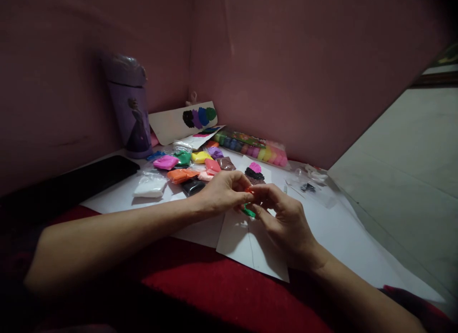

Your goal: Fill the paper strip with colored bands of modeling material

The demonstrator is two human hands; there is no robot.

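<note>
Between the fingertips of both hands is a small piece of orange-red modelling clay (249, 190), mostly hidden by the fingers. My left hand (225, 192) pinches it from the left, thumb and fingers closed. From the right, my right hand (282, 218) pinches at the same piece. Below them lies a white card (239, 247) with a pencil line on it. On its upper part are patches of pink clay (255, 167), black clay (254, 173) and green clay (249, 210); the hands cover part of this card.
Packets of coloured clay, including a white packet (150, 186) and an orange packet (182, 175), lie left of the hands. Behind stand a purple tumbler (130, 109) and a clay-decorated card (171, 125). A clay box (250, 147) and a plastic bag (311, 187) lie farther back.
</note>
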